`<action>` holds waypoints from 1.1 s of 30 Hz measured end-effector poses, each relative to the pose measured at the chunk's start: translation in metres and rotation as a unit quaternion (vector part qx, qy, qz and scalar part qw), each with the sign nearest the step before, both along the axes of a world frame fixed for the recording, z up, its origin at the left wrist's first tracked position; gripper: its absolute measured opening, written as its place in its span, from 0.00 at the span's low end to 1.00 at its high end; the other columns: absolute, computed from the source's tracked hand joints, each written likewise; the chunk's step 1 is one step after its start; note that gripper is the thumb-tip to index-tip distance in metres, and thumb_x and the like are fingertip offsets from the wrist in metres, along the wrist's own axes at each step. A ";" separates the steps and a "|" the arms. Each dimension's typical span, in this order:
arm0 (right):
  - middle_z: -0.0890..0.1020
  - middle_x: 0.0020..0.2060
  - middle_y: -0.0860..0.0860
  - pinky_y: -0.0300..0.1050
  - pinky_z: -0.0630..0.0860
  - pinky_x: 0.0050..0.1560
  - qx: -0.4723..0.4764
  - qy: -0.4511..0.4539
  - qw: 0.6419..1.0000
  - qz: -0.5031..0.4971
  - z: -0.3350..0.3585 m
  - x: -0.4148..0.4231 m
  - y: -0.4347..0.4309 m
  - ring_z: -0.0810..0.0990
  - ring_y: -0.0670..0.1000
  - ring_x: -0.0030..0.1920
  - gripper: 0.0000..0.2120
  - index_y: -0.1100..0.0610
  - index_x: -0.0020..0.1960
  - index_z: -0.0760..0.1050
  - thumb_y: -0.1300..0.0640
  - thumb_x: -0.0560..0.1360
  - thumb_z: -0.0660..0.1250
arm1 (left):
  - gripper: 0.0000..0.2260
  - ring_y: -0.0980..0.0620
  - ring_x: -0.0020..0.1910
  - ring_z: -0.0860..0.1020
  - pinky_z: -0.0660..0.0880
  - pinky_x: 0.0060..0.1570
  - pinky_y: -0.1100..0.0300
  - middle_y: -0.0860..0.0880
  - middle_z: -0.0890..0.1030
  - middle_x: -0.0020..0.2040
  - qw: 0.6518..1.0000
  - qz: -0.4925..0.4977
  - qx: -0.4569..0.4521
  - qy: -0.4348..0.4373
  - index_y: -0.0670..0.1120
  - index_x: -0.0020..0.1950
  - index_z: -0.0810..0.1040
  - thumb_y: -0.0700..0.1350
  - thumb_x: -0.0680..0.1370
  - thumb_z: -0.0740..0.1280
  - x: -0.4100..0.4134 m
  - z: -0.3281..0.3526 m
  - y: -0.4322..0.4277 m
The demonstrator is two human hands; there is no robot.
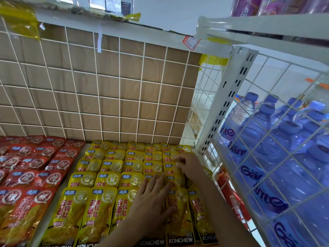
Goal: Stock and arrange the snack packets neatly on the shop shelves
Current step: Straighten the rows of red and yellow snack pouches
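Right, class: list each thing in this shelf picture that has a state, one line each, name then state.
Yellow packets: laid flat in overlapping rows.
Red packets: overlapping rows, less tidy.
Left hand: open, flat on yellow packets.
Right hand: fingers bent, on a yellow packet.
Water bottles: upright, capped, behind wire grid.

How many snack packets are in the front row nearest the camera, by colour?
Red packets: 2 in view, cut by the left edge of the frame
Yellow packets: 6, one mostly under the left hand
Total: 8
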State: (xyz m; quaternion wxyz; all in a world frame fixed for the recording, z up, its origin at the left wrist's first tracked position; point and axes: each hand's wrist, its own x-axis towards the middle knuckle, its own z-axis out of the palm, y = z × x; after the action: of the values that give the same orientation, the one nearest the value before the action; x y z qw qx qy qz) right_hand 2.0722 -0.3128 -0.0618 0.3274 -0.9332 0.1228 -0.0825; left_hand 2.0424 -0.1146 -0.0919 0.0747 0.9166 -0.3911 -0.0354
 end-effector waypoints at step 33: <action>0.79 0.54 0.50 0.39 0.69 0.53 -0.072 -0.042 0.997 -0.002 0.003 0.014 0.001 0.76 0.48 0.53 0.10 0.57 0.56 0.78 0.60 0.76 0.64 | 0.33 0.52 0.75 0.53 0.47 0.71 0.49 0.52 0.54 0.76 0.997 -0.073 -0.004 -0.031 0.53 0.75 0.58 0.64 0.72 0.44 -0.001 0.021 -0.014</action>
State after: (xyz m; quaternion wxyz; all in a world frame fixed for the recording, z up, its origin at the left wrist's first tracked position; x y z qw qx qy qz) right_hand 2.0861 -0.3119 -0.0585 0.2642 -0.9498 0.1050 -0.1306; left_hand 2.0410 -0.1284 -0.0707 0.0631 0.8860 -0.4593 -0.0112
